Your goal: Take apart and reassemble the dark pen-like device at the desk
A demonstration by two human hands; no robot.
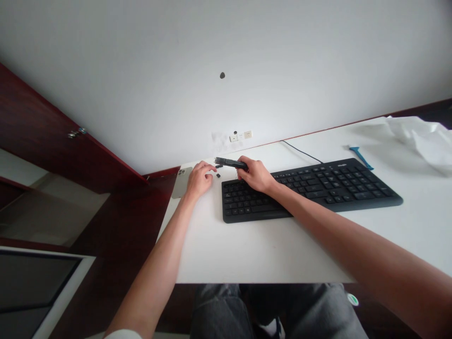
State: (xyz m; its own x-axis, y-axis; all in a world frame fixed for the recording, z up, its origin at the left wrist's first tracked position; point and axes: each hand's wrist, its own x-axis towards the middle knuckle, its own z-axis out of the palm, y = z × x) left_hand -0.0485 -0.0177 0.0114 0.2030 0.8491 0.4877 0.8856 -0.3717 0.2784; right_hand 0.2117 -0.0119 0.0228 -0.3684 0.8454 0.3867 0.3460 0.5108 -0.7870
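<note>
The left hand (200, 180) and right hand (257, 175) are bare, with bare forearms, and the edge of a white sleeve (123, 334) shows near the left elbow. Faded dark grey trousers (222, 313), creased and paler over the thighs, cover the legs. Below them show a white sock (270, 327) and part of a dark shoe (281, 329).

Black keyboard (342, 181) on a white counter (247, 254), blue tool (361, 157) near its far edge, grey phone (181, 183) by the left edge!

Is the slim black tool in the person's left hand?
No, the right hand holds the slim black tool by one end.
</note>
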